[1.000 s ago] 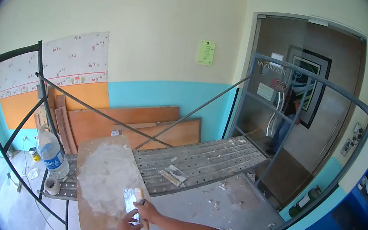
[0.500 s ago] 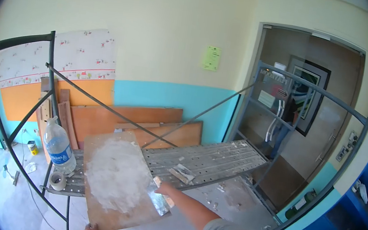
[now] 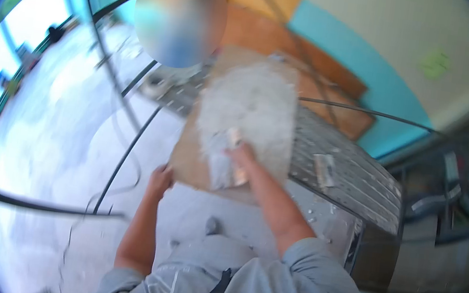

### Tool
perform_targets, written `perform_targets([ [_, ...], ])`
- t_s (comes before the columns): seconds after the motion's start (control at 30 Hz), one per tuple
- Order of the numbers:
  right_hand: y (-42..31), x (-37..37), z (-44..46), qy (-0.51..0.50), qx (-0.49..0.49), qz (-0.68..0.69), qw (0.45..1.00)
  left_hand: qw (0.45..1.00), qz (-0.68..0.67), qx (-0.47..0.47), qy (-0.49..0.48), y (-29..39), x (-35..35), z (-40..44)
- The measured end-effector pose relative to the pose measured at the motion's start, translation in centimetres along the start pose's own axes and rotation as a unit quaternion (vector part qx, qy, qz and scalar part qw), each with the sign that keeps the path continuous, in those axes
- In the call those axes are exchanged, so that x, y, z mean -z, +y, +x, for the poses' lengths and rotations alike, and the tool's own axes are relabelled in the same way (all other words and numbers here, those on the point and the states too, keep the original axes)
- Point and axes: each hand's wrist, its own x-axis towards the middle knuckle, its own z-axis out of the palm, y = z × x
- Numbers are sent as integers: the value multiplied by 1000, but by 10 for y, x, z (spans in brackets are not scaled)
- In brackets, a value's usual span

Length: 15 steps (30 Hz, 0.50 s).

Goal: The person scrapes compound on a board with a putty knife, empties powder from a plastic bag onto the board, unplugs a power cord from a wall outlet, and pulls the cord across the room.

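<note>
A brown board (image 3: pixel 185 161) coated with white, powdery material lies over the near end of the perforated scaffold plank. My left hand (image 3: pixel 161 177) grips the board's near left corner. My right hand (image 3: pixel 240 154) is closed around a wide scraper (image 3: pixel 219 165) with a pale blade and a light handle. The blade lies over the lower part of the white patch; motion blur hides whether it touches the surface. A second flat scraper (image 3: pixel 324 170) rests on the plank to the right of the board.
The grey scaffold plank (image 3: pixel 355 171) runs off to the right. A tape roll (image 3: pixel 155 85) sits on its left end. Dark scaffold bars (image 3: pixel 117 181) cross at the left. Brown boards (image 3: pixel 336 95) lean on the wall. Debris and a cable lie on the floor.
The view has swung downward and left. My left hand has left the scraper and taken hold of the board's corner. My right hand has brought the scraper from the board's right edge over the white patch.
</note>
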Motion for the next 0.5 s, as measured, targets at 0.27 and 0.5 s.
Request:
perform_targets([
  [0.27,0,60,74,0,-18,147,989,997,-28,49,62,0,1,-1],
  [0.5,-126,-22,62,-70,120,5,990,989,-114,77,44,-1,4,-5],
])
